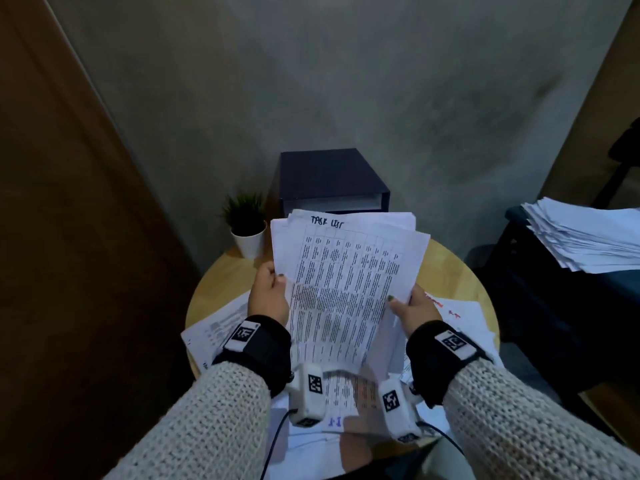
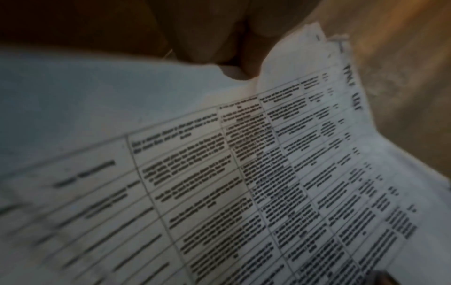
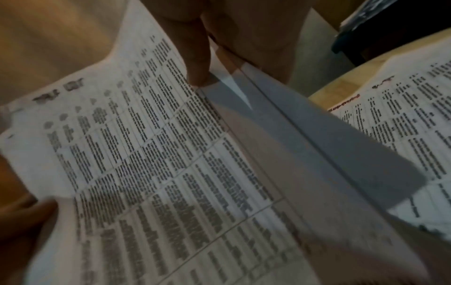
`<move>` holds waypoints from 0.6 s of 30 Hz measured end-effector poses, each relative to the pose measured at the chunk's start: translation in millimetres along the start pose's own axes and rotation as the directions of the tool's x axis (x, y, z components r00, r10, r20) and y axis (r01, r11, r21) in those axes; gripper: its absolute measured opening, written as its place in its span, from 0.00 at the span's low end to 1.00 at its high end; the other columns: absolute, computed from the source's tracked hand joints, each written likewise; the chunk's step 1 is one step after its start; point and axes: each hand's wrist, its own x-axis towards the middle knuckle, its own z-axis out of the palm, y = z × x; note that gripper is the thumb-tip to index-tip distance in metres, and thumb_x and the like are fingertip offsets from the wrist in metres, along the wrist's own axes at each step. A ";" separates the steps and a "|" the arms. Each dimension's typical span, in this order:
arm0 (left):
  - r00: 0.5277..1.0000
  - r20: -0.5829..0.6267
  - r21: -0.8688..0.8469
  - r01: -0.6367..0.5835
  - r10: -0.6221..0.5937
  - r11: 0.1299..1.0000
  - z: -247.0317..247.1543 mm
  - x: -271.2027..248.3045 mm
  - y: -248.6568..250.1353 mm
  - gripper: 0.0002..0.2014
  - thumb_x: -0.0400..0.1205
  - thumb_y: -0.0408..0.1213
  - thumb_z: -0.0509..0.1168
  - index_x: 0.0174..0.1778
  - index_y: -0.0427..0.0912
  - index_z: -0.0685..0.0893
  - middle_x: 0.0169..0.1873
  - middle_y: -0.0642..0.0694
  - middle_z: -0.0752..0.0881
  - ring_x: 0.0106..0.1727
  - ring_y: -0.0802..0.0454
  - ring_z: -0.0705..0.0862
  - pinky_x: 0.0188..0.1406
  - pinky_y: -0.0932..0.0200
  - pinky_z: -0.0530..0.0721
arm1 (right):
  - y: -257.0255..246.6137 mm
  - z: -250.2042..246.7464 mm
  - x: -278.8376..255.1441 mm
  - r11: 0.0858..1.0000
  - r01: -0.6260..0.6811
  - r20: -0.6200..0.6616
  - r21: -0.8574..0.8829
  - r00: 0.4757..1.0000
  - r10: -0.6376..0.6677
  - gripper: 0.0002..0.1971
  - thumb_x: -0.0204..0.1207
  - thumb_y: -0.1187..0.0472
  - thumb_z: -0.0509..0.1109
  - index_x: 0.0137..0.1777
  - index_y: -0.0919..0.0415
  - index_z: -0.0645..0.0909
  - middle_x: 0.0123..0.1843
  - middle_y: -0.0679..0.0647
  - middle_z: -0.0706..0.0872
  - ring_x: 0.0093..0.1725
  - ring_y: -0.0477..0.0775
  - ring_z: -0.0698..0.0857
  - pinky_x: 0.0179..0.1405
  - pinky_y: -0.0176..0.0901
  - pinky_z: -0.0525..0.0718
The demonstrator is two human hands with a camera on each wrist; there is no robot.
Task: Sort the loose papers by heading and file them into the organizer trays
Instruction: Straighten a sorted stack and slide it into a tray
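I hold a sheaf of printed papers (image 1: 343,282) up over the round table; the top sheet is a table with the handwritten heading "TASK LIST". My left hand (image 1: 268,292) grips the sheaf's left edge, thumb on top. My right hand (image 1: 412,308) pinches the right edge. The left wrist view shows the same sheaf (image 2: 244,173) under my thumb (image 2: 207,42). In the right wrist view the sheaf (image 3: 151,154) is fanned, with a finger (image 3: 197,63) on the top sheet. The dark organizer (image 1: 330,180) stands behind, its lower trays hidden by the papers.
More loose sheets (image 1: 460,317) lie on the round wooden table (image 1: 446,261), one with red writing. A small potted plant (image 1: 246,223) stands left of the organizer. A tall paper stack (image 1: 581,237) rests on a dark stand at the right. A concrete wall is behind.
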 end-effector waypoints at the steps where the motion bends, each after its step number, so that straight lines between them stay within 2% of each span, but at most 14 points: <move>1: 1.000 0.014 -0.021 -0.005 0.006 1.000 -0.5 -0.7 -2.0 0.09 0.85 0.25 0.51 0.54 0.43 0.72 0.52 0.44 0.80 0.55 0.50 0.77 0.51 0.61 0.71 | -1.0 1.0 0.9 1.000 0.019 -0.026 0.014 0.999 -0.019 0.22 0.84 0.68 0.60 0.77 0.57 0.69 0.67 0.55 0.79 0.66 0.57 0.78 0.58 0.42 0.72; 3: 0.998 0.053 -0.035 0.024 -0.022 0.999 -1.8 -4.2 -6.3 0.12 0.85 0.24 0.52 0.58 0.42 0.73 0.53 0.45 0.80 0.55 0.50 0.77 0.48 0.60 0.71 | 4.6 3.5 5.1 0.999 0.032 -0.048 0.025 0.998 -0.031 0.22 0.84 0.68 0.60 0.77 0.58 0.70 0.68 0.57 0.81 0.62 0.56 0.80 0.58 0.42 0.72; 5: 0.990 0.102 0.019 0.091 -0.093 0.996 -1.4 -9.9 -12.3 0.15 0.85 0.26 0.53 0.65 0.44 0.72 0.53 0.46 0.80 0.55 0.49 0.77 0.51 0.60 0.70 | 15.7 6.3 7.7 1.000 0.012 -0.026 0.006 1.000 -0.012 0.23 0.82 0.70 0.63 0.76 0.59 0.70 0.66 0.59 0.82 0.56 0.52 0.79 0.58 0.43 0.74; 7: 0.978 0.150 0.024 0.143 -0.145 0.989 2.3 -15.4 -19.5 0.16 0.85 0.27 0.55 0.66 0.47 0.71 0.50 0.48 0.80 0.55 0.47 0.78 0.55 0.58 0.73 | 25.3 7.5 9.4 1.000 -0.017 -0.010 -0.012 1.000 0.017 0.24 0.80 0.70 0.65 0.76 0.59 0.69 0.64 0.57 0.83 0.55 0.52 0.79 0.60 0.44 0.75; 9: 0.973 0.157 -0.025 0.177 -0.171 0.984 5.4 -20.1 -20.4 0.17 0.84 0.29 0.58 0.65 0.51 0.71 0.50 0.49 0.81 0.58 0.46 0.79 0.58 0.55 0.74 | 30.7 6.7 11.5 0.997 -0.044 -0.018 -0.056 0.999 0.043 0.23 0.81 0.67 0.64 0.76 0.59 0.70 0.65 0.57 0.83 0.59 0.55 0.81 0.63 0.46 0.75; 12: 0.982 0.129 -0.066 0.148 -0.138 0.987 6.4 -21.7 -9.5 0.18 0.85 0.32 0.58 0.71 0.48 0.71 0.54 0.51 0.79 0.59 0.51 0.77 0.56 0.58 0.70 | 27.5 5.8 15.5 0.998 -0.028 -0.064 -0.059 0.998 0.025 0.20 0.83 0.65 0.62 0.75 0.59 0.73 0.66 0.58 0.83 0.65 0.59 0.81 0.62 0.47 0.75; 15: 0.991 0.098 -0.123 0.105 -0.093 0.987 5.4 -17.1 -2.8 0.13 0.85 0.32 0.59 0.64 0.49 0.73 0.53 0.53 0.80 0.55 0.54 0.77 0.55 0.59 0.70 | 22.0 7.6 14.0 1.000 0.020 -0.086 0.022 0.996 -0.018 0.19 0.83 0.65 0.63 0.73 0.58 0.74 0.60 0.53 0.83 0.63 0.58 0.81 0.63 0.49 0.76; 16: 0.990 0.094 -0.122 0.120 -0.108 0.985 5.7 -14.7 -5.8 0.12 0.84 0.32 0.61 0.62 0.48 0.73 0.52 0.52 0.81 0.54 0.52 0.78 0.55 0.58 0.71 | 22.3 8.3 12.5 0.999 0.015 -0.066 0.037 0.998 -0.013 0.19 0.82 0.65 0.64 0.73 0.58 0.74 0.59 0.52 0.84 0.62 0.57 0.82 0.65 0.50 0.77; 18: 0.984 0.092 -0.074 0.162 -0.155 0.984 6.2 -12.2 -16.8 0.15 0.82 0.33 0.64 0.63 0.45 0.73 0.53 0.48 0.83 0.56 0.47 0.81 0.55 0.56 0.74 | 27.9 9.3 10.6 1.000 -0.017 -0.007 0.018 1.000 0.017 0.20 0.80 0.65 0.67 0.71 0.58 0.75 0.61 0.54 0.85 0.60 0.57 0.82 0.68 0.55 0.77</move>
